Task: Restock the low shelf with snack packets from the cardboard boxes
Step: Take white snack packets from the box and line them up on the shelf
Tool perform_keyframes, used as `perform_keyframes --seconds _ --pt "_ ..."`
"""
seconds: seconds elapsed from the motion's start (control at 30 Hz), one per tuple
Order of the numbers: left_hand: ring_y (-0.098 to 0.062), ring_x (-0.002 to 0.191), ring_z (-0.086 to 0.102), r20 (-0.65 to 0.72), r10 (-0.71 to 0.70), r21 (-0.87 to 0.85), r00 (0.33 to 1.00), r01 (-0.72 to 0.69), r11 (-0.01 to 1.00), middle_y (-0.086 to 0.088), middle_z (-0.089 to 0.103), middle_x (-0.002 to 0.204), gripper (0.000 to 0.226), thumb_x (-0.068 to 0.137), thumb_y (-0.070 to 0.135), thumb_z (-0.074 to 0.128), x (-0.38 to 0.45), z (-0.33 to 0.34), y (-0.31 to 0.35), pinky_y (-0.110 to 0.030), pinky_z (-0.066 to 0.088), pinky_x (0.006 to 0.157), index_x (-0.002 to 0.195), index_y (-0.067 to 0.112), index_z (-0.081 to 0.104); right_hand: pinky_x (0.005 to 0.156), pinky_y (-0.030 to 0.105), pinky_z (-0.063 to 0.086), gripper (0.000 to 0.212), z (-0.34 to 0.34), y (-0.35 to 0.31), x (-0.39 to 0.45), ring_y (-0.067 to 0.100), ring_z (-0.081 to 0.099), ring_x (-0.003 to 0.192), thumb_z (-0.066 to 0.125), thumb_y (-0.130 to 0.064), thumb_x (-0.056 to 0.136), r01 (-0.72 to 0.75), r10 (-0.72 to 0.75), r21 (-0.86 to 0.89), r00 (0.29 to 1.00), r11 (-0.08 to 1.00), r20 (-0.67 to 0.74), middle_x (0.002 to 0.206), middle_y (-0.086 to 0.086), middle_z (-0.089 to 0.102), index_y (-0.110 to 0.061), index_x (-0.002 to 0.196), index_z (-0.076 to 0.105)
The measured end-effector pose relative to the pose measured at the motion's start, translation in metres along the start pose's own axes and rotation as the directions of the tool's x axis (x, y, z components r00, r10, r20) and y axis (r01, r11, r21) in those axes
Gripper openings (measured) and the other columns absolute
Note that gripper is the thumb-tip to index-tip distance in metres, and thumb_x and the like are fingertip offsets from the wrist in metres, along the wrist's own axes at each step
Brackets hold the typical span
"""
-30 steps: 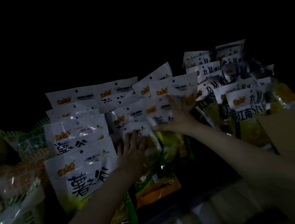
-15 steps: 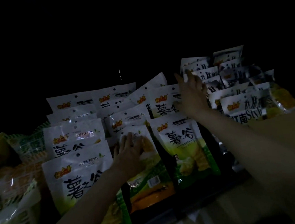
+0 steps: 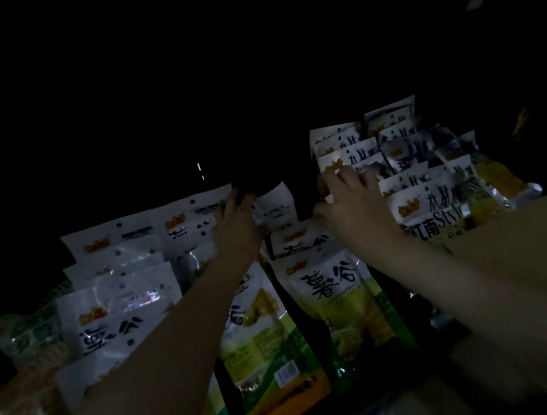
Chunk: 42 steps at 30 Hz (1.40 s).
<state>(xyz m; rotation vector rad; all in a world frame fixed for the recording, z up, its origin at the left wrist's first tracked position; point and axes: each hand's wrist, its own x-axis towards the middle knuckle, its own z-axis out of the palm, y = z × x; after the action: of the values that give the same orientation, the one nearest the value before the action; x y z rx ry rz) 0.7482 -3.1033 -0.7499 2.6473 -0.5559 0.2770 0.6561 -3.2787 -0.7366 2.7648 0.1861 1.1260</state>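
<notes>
**Two hands among the stacked snack packets**

The scene is very dark; only the packets and the two bare forearms show clearly.

The left hand [image 3: 234, 230] reaches deep into the middle rows, fingers stretched forward and lying against the white tops of the packets there. It looks released rather than clenched, though the fingertips fade into shadow, so a pinch cannot be ruled out.

The right hand [image 3: 351, 207] lies over the gap between the middle group and the right-hand group, fingers bent downward at the packet tops. Whether it is grasping one of them I cannot tell.

The snack packets stand on the low shelf in overlapping rows:
- White-topped packets with green and yellow lower halves [image 3: 340, 300]: about eight or nine can be counted across the left and centre, and two of them show their full fronts between the forearms.
- A second design, white tops with black figures [image 3: 430, 203], at the right: roughly ten tops, stepped one behind another.
- Green and orange packets [image 3: 21, 332] at the far left; too dim to count.

A plain tan cardboard surface [image 3: 516, 235] fills the lower right, partly behind the right forearm.
</notes>
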Motion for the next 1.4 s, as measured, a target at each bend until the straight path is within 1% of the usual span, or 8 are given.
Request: perform_keyframes --seconds 0.1,0.17,0.27,0.43,0.57,0.67,0.9,1.4 --pt "-0.038 0.120 0.041 -0.088 -0.147 -0.042 0.985 0.144 0.989 -0.016 0.047 0.133 0.033 0.097 0.017 0.049 0.011 0.003 0.008 -0.043 0.040 0.086 0.129 0.013 0.053 0.051 0.027 0.045 0.035 -0.019 -0.003 -0.010 0.024 0.054 0.047 0.090 0.003 0.032 -0.060 0.058 0.016 0.994 0.998 0.092 0.045 0.010 0.054 -0.008 0.054 0.064" --pt "-0.037 0.111 0.049 -0.185 -0.088 -0.097 0.979 0.071 0.993 -0.016 0.052 0.127 0.028 0.098 0.016 0.046 0.018 -0.001 0.021 -0.040 0.040 0.081 0.123 0.011 0.057 0.036 0.010 0.016 0.035 -0.028 -0.001 -0.010 0.015 0.035 0.029 0.089 0.002 0.042 -0.219 0.204 0.063 0.960 0.974 0.191 0.038 0.006 0.048 -0.007 0.061 0.062" --pt "-0.035 0.105 0.055 -0.297 0.034 -0.143 0.954 -0.080 0.986 -0.015 0.058 0.124 0.026 0.098 0.017 0.047 0.033 -0.014 0.046 -0.034 0.041 0.078 0.119 0.008 0.061 0.040 0.026 0.023 0.008 -0.023 0.010 -0.006 0.017 0.040 0.048 0.055 -0.004 0.091 -0.435 0.369 0.222 0.885 0.873 0.284 0.069 0.016 0.062 -0.003 0.094 0.062" --pt "-0.036 0.118 0.050 -0.160 0.036 -0.319 0.986 -0.086 0.944 -0.021 0.054 0.129 0.033 0.097 0.014 0.047 0.060 -0.017 0.040 -0.035 0.040 0.095 0.127 0.003 0.055 0.068 0.045 0.052 0.030 0.016 0.008 0.030 0.038 0.060 0.088 0.046 0.000 0.093 -0.473 0.302 0.537 0.875 0.699 0.377 0.107 0.026 0.061 -0.002 0.122 0.056" --pt "-0.036 0.123 0.046 -0.088 -0.001 -0.361 0.996 -0.031 0.932 -0.020 0.047 0.137 0.036 0.098 0.003 0.041 0.047 -0.013 0.008 -0.027 0.033 0.099 0.133 -0.001 0.046 0.091 0.033 0.045 0.077 0.046 -0.025 0.035 0.035 0.020 0.141 0.043 0.003 0.095 -0.669 0.114 0.456 0.625 0.587 0.772 0.157 0.009 0.012 -0.026 0.150 0.000" --pt "-0.033 0.121 0.049 -0.006 0.054 -0.308 0.999 -0.053 0.950 -0.020 0.051 0.132 0.035 0.095 -0.002 0.042 0.019 0.001 -0.016 -0.027 0.035 0.097 0.129 -0.002 0.051 0.106 0.031 0.036 0.071 0.052 -0.034 0.027 0.023 0.022 0.141 0.041 0.004 0.095 -0.658 0.067 0.446 0.601 0.606 0.796 0.158 0.006 0.008 -0.017 0.151 0.002" --pt "-0.030 0.131 0.038 0.179 0.043 0.112 0.983 -0.064 0.992 -0.011 0.034 0.148 0.045 0.098 0.027 0.040 -0.010 0.029 -0.034 -0.036 0.032 0.104 0.141 0.014 0.039 0.051 0.021 0.034 0.080 0.061 -0.036 0.022 0.028 0.013 0.144 0.037 0.009 0.094 -0.653 -0.005 0.334 0.451 0.680 0.892 0.156 -0.007 -0.018 -0.028 0.150 -0.007" --pt "-0.027 0.145 0.010 0.196 0.000 0.263 0.981 -0.053 0.963 -0.007 0.004 0.158 0.064 0.097 0.038 0.044 -0.032 0.017 -0.036 -0.043 0.010 0.115 0.150 0.023 0.011 0.109 0.037 0.029 0.070 0.054 -0.015 0.008 0.031 0.009 0.144 0.050 -0.014 0.095 -0.631 0.070 0.337 0.528 0.699 0.846 0.158 0.007 0.001 -0.025 0.150 0.007"
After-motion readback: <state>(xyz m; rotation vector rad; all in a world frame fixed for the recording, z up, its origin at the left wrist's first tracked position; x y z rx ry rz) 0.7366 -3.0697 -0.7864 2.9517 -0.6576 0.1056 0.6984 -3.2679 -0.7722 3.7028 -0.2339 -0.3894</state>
